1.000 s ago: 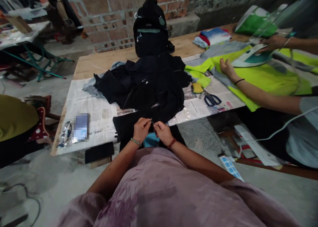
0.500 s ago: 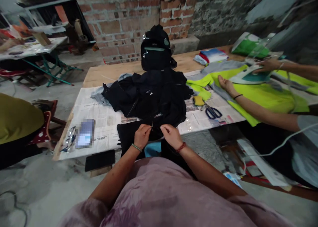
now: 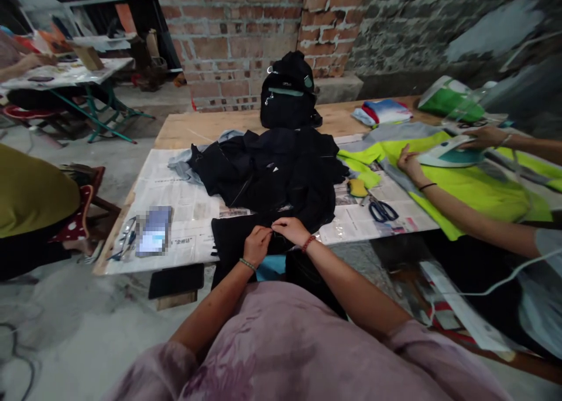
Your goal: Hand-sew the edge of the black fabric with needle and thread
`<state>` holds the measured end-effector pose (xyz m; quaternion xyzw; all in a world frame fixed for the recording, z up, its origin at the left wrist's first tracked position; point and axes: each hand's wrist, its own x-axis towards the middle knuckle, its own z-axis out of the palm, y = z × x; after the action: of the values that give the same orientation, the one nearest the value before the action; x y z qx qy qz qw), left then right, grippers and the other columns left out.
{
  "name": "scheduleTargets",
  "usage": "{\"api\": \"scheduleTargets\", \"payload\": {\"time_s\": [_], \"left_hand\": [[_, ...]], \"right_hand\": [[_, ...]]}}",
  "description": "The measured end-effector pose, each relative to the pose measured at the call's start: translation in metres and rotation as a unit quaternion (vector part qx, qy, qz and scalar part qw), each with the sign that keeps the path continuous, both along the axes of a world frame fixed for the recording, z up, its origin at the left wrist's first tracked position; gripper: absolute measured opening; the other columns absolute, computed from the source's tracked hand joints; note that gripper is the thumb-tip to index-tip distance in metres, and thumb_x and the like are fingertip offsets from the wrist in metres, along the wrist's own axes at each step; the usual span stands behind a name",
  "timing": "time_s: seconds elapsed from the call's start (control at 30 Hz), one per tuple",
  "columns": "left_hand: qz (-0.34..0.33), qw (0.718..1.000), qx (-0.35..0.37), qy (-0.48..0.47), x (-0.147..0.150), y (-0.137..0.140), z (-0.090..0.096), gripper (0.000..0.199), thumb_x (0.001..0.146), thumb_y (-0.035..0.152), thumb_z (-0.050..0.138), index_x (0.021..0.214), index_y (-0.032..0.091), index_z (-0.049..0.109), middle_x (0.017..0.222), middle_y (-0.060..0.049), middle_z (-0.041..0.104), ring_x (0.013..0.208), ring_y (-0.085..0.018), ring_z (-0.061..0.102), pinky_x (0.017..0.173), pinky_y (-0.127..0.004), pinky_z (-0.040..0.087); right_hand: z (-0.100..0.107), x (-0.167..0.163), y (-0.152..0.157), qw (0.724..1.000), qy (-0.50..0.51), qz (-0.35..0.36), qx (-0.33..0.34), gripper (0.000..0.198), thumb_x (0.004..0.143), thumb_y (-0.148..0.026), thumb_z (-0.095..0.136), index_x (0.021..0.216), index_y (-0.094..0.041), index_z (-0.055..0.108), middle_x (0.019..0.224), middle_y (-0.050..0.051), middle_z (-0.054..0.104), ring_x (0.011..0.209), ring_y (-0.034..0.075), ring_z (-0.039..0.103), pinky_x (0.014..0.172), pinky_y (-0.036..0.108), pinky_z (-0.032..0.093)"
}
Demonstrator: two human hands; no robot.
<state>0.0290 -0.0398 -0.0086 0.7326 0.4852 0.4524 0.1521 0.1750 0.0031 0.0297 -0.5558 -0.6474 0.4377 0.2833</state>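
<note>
A black garment (image 3: 230, 232) lies over the table's front edge and hangs towards my lap. My left hand (image 3: 258, 244) is closed in a pinch on the cloth. Fingertips of my right hand (image 3: 292, 231) are pressed together right beside the left ones, above the same garment. A tiny pale glint shows at the right fingertips, too small to name. Beyond both hands lies a heap of dark clothes (image 3: 267, 167), with a grey piece under its left side.
Dark-handled scissors (image 3: 383, 211) and a yellow object (image 3: 357, 188) lie right of the heap; a phone (image 3: 153, 231) lies left. A black backpack (image 3: 287, 99) stands behind. On the right, a co-worker's hand holds an iron (image 3: 452, 152) on a yellow-and-grey garment (image 3: 483, 187).
My right hand has moved left, and its fingertips now meet the left hand's. The thin light sliver seen upright between the hands no longer shows. The whole view has shifted slightly.
</note>
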Motion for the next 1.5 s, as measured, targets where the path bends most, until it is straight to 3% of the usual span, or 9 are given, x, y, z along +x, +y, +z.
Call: {"api": "scheduleTargets", "payload": {"time_s": [0.27, 0.5, 0.63, 0.73, 0.8, 0.93, 1.13, 1.33, 1.5], "left_hand": [[0.001, 0.998, -0.058, -0.015, 0.001, 0.004, -0.002, 0.012, 0.079, 0.016, 0.055, 0.086, 0.018, 0.065, 0.079, -0.002, 0.061, 0.073, -0.01, 0.058, 0.069, -0.023, 0.049], [-0.002, 0.996, -0.087, -0.032, -0.003, 0.012, -0.006, 0.02, 0.075, 0.006, 0.053, 0.085, 0.018, 0.066, 0.077, -0.001, 0.061, 0.073, -0.01, 0.058, 0.07, -0.024, 0.048], [-0.022, 0.995, -0.096, -0.027, -0.003, 0.012, -0.008, 0.021, 0.074, 0.004, 0.053, 0.083, 0.018, 0.066, 0.077, -0.001, 0.06, 0.073, -0.01, 0.057, 0.07, -0.024, 0.048], [-0.033, 0.995, -0.097, -0.02, -0.002, 0.01, -0.007, 0.018, 0.075, 0.006, 0.054, 0.082, 0.018, 0.066, 0.076, -0.001, 0.059, 0.072, -0.01, 0.056, 0.069, -0.023, 0.047], [-0.034, 0.995, -0.094, -0.021, -0.001, 0.01, -0.007, 0.017, 0.075, 0.007, 0.054, 0.082, 0.017, 0.066, 0.075, -0.001, 0.059, 0.071, -0.01, 0.056, 0.068, -0.023, 0.047], [-0.023, 0.995, -0.097, -0.024, -0.001, 0.008, -0.005, 0.018, 0.075, 0.007, 0.054, 0.083, 0.018, 0.065, 0.075, -0.001, 0.058, 0.071, -0.01, 0.055, 0.068, -0.023, 0.047], [-0.016, 0.994, -0.11, -0.016, 0.0, 0.007, -0.004, 0.021, 0.073, 0.005, 0.053, 0.082, 0.019, 0.066, 0.075, 0.0, 0.059, 0.07, -0.01, 0.055, 0.069, -0.023, 0.047], [-0.022, 0.992, -0.122, -0.003, 0.0, 0.008, -0.003, 0.017, 0.075, 0.008, 0.054, 0.082, 0.018, 0.066, 0.076, -0.001, 0.06, 0.072, -0.011, 0.056, 0.068, -0.024, 0.047], [-0.039, 0.993, -0.108, 0.006, 0.0, 0.011, -0.005, 0.014, 0.077, 0.011, 0.054, 0.08, 0.018, 0.065, 0.075, -0.001, 0.059, 0.07, -0.01, 0.055, 0.066, -0.023, 0.046]], "right_hand": [[-0.01, -0.001, 0.001, 0.993, 0.096, -0.058, -0.041, 0.011, 0.068, -0.025, 0.053, 0.067, -0.018, 0.062, 0.063, -0.003, 0.061, 0.06, 0.01, 0.053, 0.062, 0.022, 0.04], [-0.004, -0.006, -0.009, 0.992, 0.068, -0.009, 0.107, 0.013, 0.071, -0.027, 0.051, 0.071, -0.019, 0.061, 0.071, -0.001, 0.06, 0.07, 0.012, 0.052, 0.07, 0.024, 0.039], [-0.01, -0.011, -0.005, 0.984, 0.16, -0.079, 0.014, 0.009, 0.065, -0.026, 0.055, 0.065, -0.018, 0.057, 0.06, -0.003, 0.055, 0.059, 0.01, 0.048, 0.061, 0.022, 0.037], [-0.015, -0.015, -0.001, 0.951, 0.25, -0.15, -0.102, 0.013, 0.059, -0.028, 0.058, 0.063, -0.017, 0.052, 0.054, -0.005, 0.051, 0.05, 0.007, 0.043, 0.052, 0.02, 0.034], [-0.017, -0.015, 0.001, 0.941, 0.268, -0.157, -0.132, 0.018, 0.057, -0.03, 0.06, 0.065, -0.017, 0.051, 0.054, -0.004, 0.052, 0.047, 0.007, 0.043, 0.049, 0.02, 0.033], [-0.014, -0.011, -0.003, 0.942, 0.269, -0.131, -0.149, 0.025, 0.054, -0.034, 0.063, 0.069, -0.016, 0.054, 0.057, -0.003, 0.054, 0.049, 0.007, 0.045, 0.049, 0.019, 0.032], [-0.013, -0.004, -0.011, 0.966, 0.238, -0.045, -0.096, 0.021, 0.055, -0.03, 0.063, 0.07, -0.016, 0.055, 0.058, -0.007, 0.051, 0.052, 0.006, 0.041, 0.053, 0.02, 0.031], [-0.02, -0.009, -0.011, 0.952, 0.28, -0.102, -0.073, 0.015, 0.058, -0.028, 0.057, 0.067, -0.018, 0.05, 0.055, -0.006, 0.051, 0.052, 0.007, 0.042, 0.053, 0.02, 0.031], [-0.021, -0.014, -0.007, 0.932, 0.306, -0.16, -0.115, 0.017, 0.054, -0.027, 0.06, 0.062, -0.017, 0.048, 0.052, -0.005, 0.052, 0.049, 0.006, 0.042, 0.051, 0.02, 0.031]]}}
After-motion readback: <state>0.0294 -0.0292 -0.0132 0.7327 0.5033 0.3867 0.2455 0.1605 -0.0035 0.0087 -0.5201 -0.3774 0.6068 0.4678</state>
